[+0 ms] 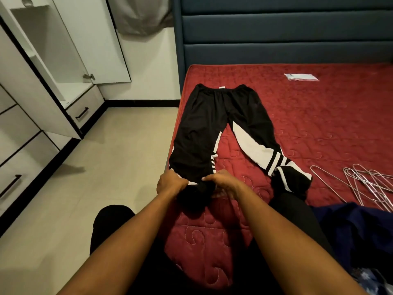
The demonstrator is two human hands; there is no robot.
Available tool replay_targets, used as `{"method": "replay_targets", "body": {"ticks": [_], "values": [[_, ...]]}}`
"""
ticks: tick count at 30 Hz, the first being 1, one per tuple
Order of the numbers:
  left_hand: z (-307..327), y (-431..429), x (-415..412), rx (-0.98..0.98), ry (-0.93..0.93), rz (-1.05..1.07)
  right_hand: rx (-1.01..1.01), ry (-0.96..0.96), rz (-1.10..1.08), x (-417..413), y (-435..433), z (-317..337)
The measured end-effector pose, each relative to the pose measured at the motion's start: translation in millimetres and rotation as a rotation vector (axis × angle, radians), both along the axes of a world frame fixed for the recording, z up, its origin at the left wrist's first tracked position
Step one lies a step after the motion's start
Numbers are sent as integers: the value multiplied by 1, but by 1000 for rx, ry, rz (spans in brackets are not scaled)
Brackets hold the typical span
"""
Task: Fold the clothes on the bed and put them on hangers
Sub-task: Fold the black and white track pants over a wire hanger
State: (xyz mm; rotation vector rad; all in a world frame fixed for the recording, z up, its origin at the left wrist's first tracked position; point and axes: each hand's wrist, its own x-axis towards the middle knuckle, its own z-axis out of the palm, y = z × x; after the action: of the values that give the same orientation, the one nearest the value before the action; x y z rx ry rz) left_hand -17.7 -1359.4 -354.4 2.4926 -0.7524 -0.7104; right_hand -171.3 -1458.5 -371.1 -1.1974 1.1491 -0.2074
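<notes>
Black track pants [204, 124] with white panels and stripes lie spread flat on the red quilted mattress [319, 116], waistband toward the headboard. My left hand [170, 182] and my right hand [221, 180] both grip the cuff end of the left trouser leg at the bed's near left edge. The other leg slants right, its cuff by my knee. Several wire hangers [365, 184] lie in a loose pile on the mattress to the right of the pants.
A dark blue garment [350, 228] is heaped at the near right of the bed. A small clear plastic bag [301, 77] lies near the blue padded headboard [276, 30]. A white wardrobe [42, 81] with an open door and drawers stands left, across beige floor tiles.
</notes>
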Motion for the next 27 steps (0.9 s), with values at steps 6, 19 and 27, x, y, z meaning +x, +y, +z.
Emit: {"method": "replay_targets", "body": {"ticks": [6, 19, 27], "values": [[3, 4, 9, -168, 241, 265, 53, -87, -145, 12, 1, 0], [40, 48, 24, -513, 1123, 100, 192, -279, 68, 0, 17, 37], [28, 11, 30, 30, -148, -23, -295, 605, 390, -18, -24, 37]]}}
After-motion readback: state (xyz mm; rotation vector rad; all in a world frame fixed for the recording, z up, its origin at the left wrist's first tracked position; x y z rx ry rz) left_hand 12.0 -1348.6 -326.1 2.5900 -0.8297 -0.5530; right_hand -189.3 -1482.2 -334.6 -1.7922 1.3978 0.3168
